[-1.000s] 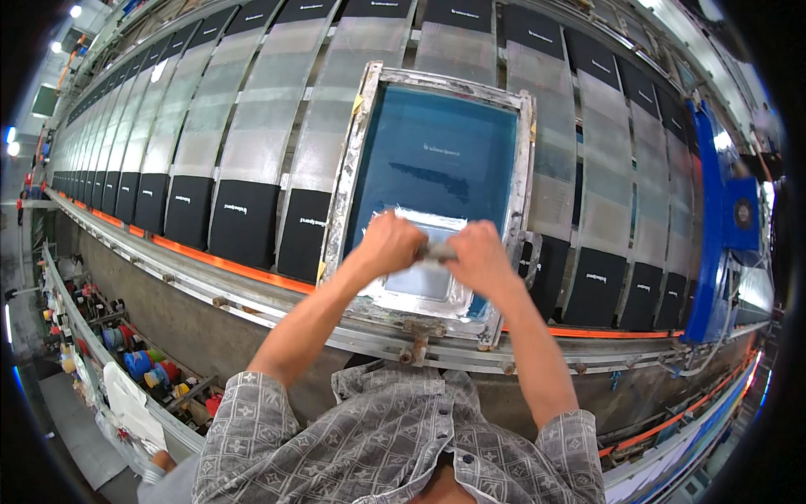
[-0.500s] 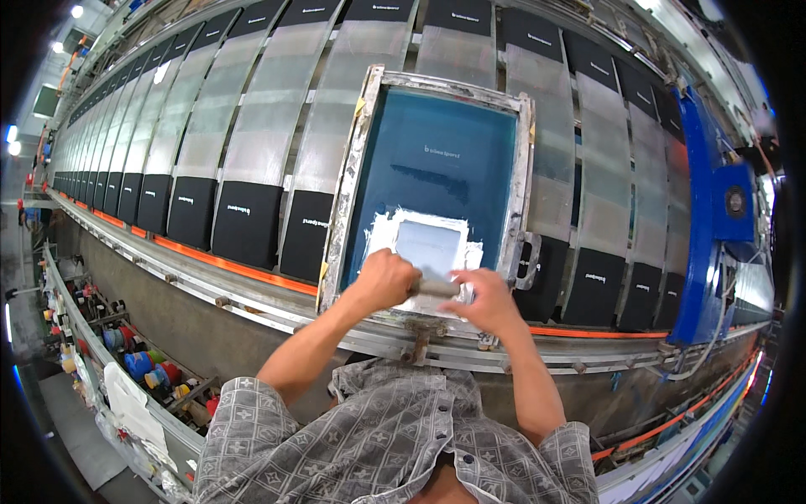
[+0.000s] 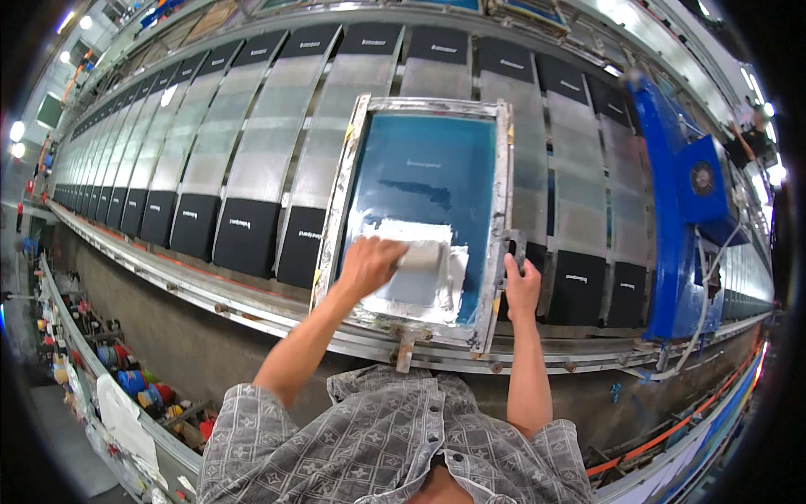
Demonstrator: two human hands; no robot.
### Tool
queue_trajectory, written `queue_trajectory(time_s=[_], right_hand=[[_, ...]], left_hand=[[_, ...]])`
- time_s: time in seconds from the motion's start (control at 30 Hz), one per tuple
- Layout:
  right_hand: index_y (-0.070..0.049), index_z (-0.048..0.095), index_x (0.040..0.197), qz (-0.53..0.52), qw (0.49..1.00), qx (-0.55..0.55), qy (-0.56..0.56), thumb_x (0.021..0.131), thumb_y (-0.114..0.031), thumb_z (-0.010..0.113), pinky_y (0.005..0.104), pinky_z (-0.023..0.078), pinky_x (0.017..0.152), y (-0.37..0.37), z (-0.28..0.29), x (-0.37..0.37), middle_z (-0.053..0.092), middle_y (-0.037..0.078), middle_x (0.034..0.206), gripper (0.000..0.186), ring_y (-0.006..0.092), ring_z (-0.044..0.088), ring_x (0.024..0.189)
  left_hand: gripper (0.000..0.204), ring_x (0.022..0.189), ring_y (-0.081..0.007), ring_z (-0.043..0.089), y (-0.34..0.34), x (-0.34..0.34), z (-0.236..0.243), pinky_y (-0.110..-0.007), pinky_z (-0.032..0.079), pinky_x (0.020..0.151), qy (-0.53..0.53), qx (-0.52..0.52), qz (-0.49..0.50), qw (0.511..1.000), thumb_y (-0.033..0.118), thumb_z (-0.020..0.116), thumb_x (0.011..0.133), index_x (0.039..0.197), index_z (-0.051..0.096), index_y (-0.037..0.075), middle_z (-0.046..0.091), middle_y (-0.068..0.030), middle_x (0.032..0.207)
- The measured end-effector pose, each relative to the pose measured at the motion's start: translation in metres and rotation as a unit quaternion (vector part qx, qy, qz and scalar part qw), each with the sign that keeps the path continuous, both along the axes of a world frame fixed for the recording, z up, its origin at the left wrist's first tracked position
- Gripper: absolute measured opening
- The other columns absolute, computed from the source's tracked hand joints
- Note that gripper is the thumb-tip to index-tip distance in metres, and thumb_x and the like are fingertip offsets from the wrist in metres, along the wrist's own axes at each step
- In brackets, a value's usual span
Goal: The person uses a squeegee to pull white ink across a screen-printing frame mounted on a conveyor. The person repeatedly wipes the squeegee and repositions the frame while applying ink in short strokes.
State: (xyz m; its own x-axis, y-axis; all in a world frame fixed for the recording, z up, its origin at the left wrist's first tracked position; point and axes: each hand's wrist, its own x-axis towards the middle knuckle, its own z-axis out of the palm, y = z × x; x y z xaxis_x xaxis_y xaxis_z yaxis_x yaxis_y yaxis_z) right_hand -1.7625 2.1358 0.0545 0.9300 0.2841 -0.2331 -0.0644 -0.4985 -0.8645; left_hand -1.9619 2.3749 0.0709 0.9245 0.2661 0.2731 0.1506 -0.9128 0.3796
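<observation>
My left hand (image 3: 375,262) grips a grey squeegee (image 3: 420,258) over the lower part of a screen's blue-green mesh (image 3: 432,151), where white ink (image 3: 454,286) surrounds a pale rectangular patch. The mesh sits in a worn metal frame (image 3: 504,143), with faint lettering and a dark smear above the ink. My right hand (image 3: 521,286) is at the metal handle (image 3: 513,244) on the frame's right side, its fingers curled at the lower end. The screen rests on a long row of narrow pallets with black pieces at both ends.
Pallets (image 3: 243,160) stretch left and right along a metal rail (image 3: 168,269). A blue machine (image 3: 672,210) with a hose stands to the right of the screen. A low shelf of coloured containers (image 3: 143,386) lies at lower left. A person (image 3: 747,126) is at the far right.
My right hand has left the squeegee and moved right to the frame's handle. My left hand has the squeegee by itself, slightly higher than half a second ago. The view has shifted slightly.
</observation>
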Motion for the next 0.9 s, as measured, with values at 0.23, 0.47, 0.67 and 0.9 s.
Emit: queue_trajectory(time_s=[0.23,0.47,0.67,0.9], right_hand=[[0.004,0.065,0.085,0.058,0.997,0.036,-0.041,0.086,-0.038,0.069,0.0335,0.043,0.057,0.03,0.008,-0.009,0.059,0.005,0.067,0.041,0.012,0.051,0.062],[-0.005,0.066,0.098,0.01,0.949,0.218,0.227,0.091,-0.021,0.064,0.0299,0.042,0.067,0.008,0.019,0.003,0.06,-0.003,0.084,0.018,0.0089,0.052,0.076],[0.005,0.058,0.106,-0.047,0.913,0.343,0.215,0.086,-0.019,0.07,0.0316,0.046,0.07,0.066,0.0,0.066,0.062,0.006,0.092,0.033,0.0142,0.057,0.081],[-0.004,0.054,0.112,-0.084,0.894,0.393,0.2,0.084,-0.021,0.072,0.0396,0.052,0.062,0.176,0.008,0.177,0.062,0.006,0.092,0.037,0.0196,0.062,0.08]], left_hand=[[0.055,0.082,-0.0237,0.059,-0.059,-0.095,0.047,-0.037,0.046,0.075,-0.028,0.017,0.044,0.999,0.001,0.071,0.051,0.105,0.068,0.011,0.069,-0.0018,0.106],[0.044,0.097,-0.0173,0.059,-0.054,-0.058,0.107,-0.031,0.044,0.086,-0.322,-0.468,0.35,0.744,0.026,0.079,0.082,0.113,0.062,0.0,0.066,-0.0071,0.108],[0.079,0.126,-0.0207,0.043,-0.009,-0.088,0.148,-0.036,0.041,0.094,-0.498,-0.62,0.312,0.52,0.051,0.074,0.08,0.142,0.044,0.013,0.045,-0.0013,0.143],[0.059,0.122,-0.0173,0.049,0.029,-0.159,0.159,-0.025,0.052,0.082,-0.61,-0.57,0.29,0.468,0.022,0.063,0.092,0.146,0.04,0.033,0.034,0.0028,0.152]])
